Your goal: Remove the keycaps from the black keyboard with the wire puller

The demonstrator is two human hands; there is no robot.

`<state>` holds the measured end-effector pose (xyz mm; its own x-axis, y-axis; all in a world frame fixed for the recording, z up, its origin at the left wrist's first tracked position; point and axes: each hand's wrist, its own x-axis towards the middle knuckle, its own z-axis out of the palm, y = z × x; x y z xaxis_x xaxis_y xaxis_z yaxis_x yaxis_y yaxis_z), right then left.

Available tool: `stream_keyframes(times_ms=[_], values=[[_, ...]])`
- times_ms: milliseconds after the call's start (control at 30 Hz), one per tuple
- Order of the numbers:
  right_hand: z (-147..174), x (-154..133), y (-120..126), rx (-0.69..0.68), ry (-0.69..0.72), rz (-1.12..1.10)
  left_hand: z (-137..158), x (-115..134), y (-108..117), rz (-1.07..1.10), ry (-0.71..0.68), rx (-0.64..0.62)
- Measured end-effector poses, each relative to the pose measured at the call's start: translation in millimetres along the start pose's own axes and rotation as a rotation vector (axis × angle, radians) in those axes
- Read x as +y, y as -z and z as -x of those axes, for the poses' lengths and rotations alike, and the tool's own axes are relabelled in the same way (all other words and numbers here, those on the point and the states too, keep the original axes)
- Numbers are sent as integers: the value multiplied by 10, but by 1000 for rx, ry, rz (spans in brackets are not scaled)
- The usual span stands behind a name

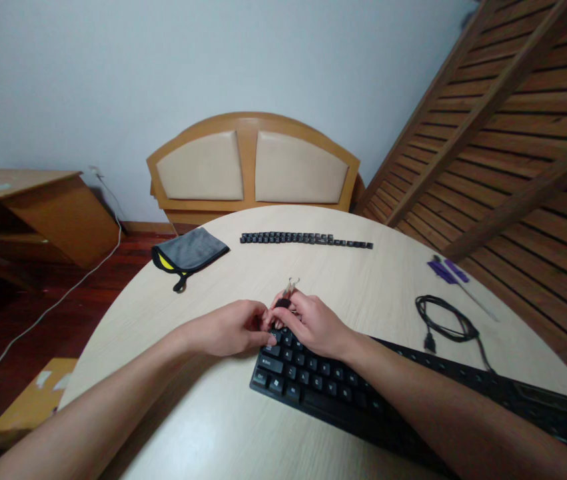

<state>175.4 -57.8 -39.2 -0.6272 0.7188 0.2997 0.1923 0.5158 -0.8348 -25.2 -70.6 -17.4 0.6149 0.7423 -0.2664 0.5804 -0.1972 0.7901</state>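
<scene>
A black keyboard (313, 398) lies slanted on the round table, its left end under my hands. In my right hand (313, 325) is a small keycap puller (287, 297) with a dark handle, its thin wire prongs pointing up and away from the keys. My left hand (238, 327) is at the upper left corner of the keyboard, thumb on the keys by the edge and fingers meeting those of my right hand. What lies between the fingertips is hidden. Beyond my hands, loose black keycaps (288, 238) stand in rows.
A folded grey cloth (196, 250) with yellow lining lies at the left. On the right are a coiled black cable (446, 319), a purple-handled brush-like tool (456, 270) and a purple piece (440, 272). A padded wooden headboard (248, 157) stands behind the table (173, 413).
</scene>
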Motion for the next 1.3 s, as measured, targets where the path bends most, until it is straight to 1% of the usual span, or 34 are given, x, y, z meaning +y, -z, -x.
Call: stream_keyframes(times_ms=[167, 433, 633, 700, 800, 867, 933, 1000, 1067, 1133, 1233, 1300], values=[[0, 18, -6, 22, 10, 16, -8, 12, -5, 4, 18, 5], [-1, 14, -6, 12, 1, -10, -21, -28, -20, 52, 33, 8], [2, 21, -4, 8, 12, 32, -14, 19, -16, 11, 62, 29], [0, 24, -2, 1, 10, 28, -15, 18, -23, 36, 63, 35], [-4, 29, -7, 45, -77, -86, -17, -11, -40, 133, 56, 12], [-6, 29, -17, 72, -146, -162, -18, -39, -45, 152, 57, -4], [-8, 24, -29, 64, -164, -187, -19, -64, -42, 146, 56, -13], [-12, 17, -35, 69, -148, -184, -22, -74, -31, 170, 49, -12], [-19, 15, -31, 124, -135, -184, -28, -67, -19, 216, 57, -4], [-31, 23, -15, 230, -128, -180, -37, -51, -6, 263, 67, 3], [-55, 54, 20, 368, -145, -170, -61, -59, 27, 308, -10, 69], [-72, 81, 34, 400, -177, -164, -89, -110, 70, 295, -69, 153]])
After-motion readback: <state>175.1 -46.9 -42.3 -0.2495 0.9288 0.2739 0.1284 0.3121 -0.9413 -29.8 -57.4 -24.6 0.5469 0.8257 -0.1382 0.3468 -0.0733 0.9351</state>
